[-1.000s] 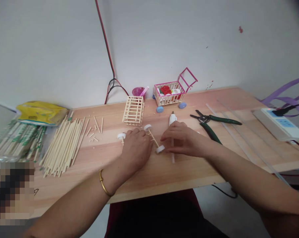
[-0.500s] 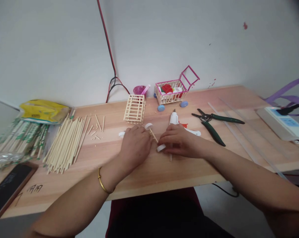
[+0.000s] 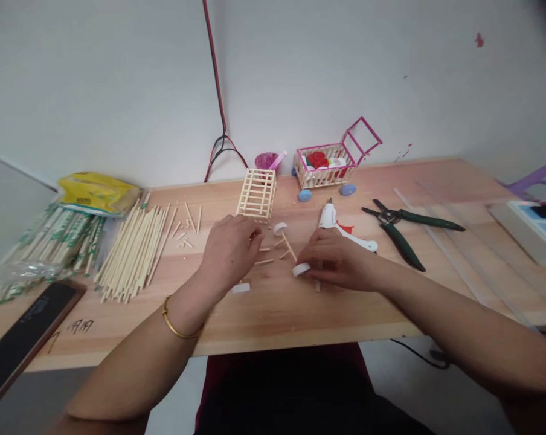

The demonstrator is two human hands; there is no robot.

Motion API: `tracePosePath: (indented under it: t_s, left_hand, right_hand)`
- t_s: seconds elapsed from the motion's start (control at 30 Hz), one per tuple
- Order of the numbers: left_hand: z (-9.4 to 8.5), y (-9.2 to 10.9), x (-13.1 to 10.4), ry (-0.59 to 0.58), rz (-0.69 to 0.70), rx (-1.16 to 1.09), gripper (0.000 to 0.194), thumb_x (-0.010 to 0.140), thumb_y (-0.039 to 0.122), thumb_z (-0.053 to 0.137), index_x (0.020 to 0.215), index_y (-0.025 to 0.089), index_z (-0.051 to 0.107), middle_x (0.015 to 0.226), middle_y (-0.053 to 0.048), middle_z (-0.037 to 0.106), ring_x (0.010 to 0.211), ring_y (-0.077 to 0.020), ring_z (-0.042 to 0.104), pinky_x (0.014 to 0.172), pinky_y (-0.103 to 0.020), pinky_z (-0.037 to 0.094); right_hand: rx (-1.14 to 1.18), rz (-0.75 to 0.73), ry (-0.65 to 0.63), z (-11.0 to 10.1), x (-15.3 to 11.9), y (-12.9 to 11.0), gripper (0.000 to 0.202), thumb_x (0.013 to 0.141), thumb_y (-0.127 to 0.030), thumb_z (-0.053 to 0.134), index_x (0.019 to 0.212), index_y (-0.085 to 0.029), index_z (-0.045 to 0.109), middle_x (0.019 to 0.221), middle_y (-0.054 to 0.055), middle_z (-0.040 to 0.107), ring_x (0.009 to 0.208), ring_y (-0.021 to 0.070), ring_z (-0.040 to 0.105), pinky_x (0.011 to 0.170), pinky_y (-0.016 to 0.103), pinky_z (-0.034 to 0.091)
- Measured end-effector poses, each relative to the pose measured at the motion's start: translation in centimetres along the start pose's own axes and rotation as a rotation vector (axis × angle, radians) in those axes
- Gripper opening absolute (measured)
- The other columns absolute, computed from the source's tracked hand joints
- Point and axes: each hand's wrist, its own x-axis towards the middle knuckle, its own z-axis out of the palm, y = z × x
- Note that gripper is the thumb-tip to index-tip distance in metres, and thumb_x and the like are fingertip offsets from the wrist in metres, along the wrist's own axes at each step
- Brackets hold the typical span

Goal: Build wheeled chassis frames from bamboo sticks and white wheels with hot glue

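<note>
My right hand has its fingers closed on a white wheel at the near end of a thin stick axle. A second white wheel is on the axle's far end. Over the table, just in front of the small stick basket, is my left hand, its fingers curled together; whether anything is between them is hidden. Short sticks lie between the hands. Another white wheel is beside my left wrist.
A white glue gun lies beyond my right hand, with green-handled pliers to its right. The pink-trimmed cart stands at the back. Bundled sticks and a phone are at left, a power strip at right.
My left hand has moved away from the axle to the left, uncovering short sticks and a wheel. My right hand still has the near wheel. The whole view has shifted slightly.
</note>
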Motion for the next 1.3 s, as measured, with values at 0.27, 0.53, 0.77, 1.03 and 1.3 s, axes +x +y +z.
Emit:
tracePosePath:
  t_s: [0.27, 0.53, 0.77, 1.03, 1.3]
  left_hand:
    - [1.3, 0.8, -0.2, -0.067, 0.079, 0.027, 0.014, 0.085, 0.024, 0.055, 0.08, 0.018, 0.066, 0.088, -0.006, 0.066, 0.087, -0.0227, 0.056, 0.076, -0.036, 0.041]
    - [2.4, 2.8, -0.6, -0.141, 0.175, 0.143, 0.019, 0.087, 0.027, 0.052, 0.08, 0.017, 0.066, 0.089, -0.008, 0.064, 0.091, -0.0271, 0.054, 0.074, -0.04, 0.041]
    - [3.0, 2.9, -0.3, -0.136, 0.184, 0.156, 0.023, 0.088, 0.025, 0.048, 0.078, 0.016, 0.067, 0.084, -0.009, 0.064, 0.087, -0.0274, 0.054, 0.072, -0.041, 0.04]
    - [3.3, 2.9, -0.1, -0.133, 0.203, 0.147, 0.021, 0.086, 0.02, 0.048, 0.077, 0.016, 0.067, 0.084, -0.009, 0.065, 0.087, -0.0285, 0.054, 0.071, -0.042, 0.04]
    - [3.3, 3.0, 0.1, -0.143, 0.192, 0.146, 0.021, 0.086, 0.02, 0.048, 0.077, 0.016, 0.067, 0.084, -0.009, 0.066, 0.087, -0.0285, 0.055, 0.071, -0.042, 0.04]
  right_hand:
    - [-0.05, -0.017, -0.024, 0.0, 0.1, -0.1, 0.015, 0.086, -0.03, 0.061, 0.097, -0.023, 0.067, 0.087, 0.004, 0.067, 0.09, 0.0198, 0.054, 0.081, 0.035, 0.037]
    - [-0.068, -0.095, 0.003, 0.2, 0.0, 0.2, 0.017, 0.088, -0.029, 0.058, 0.101, -0.022, 0.065, 0.098, 0.004, 0.068, 0.092, 0.0183, 0.053, 0.085, 0.035, 0.037]
    - [-0.076, -0.095, 0.005, 0.2, 0.0, 0.4, 0.016, 0.087, -0.028, 0.059, 0.1, -0.022, 0.065, 0.097, 0.004, 0.069, 0.092, 0.0188, 0.054, 0.086, 0.036, 0.035]
    - [-0.086, -0.096, -0.001, 0.2, 0.0, 0.3, 0.016, 0.088, -0.028, 0.058, 0.101, -0.021, 0.065, 0.097, 0.004, 0.069, 0.092, 0.0184, 0.054, 0.086, 0.035, 0.034]
    - [-0.082, -0.087, -0.007, 0.2, 0.1, 0.3, 0.015, 0.088, -0.029, 0.057, 0.099, -0.021, 0.064, 0.096, 0.003, 0.069, 0.092, 0.018, 0.053, 0.085, 0.035, 0.034]
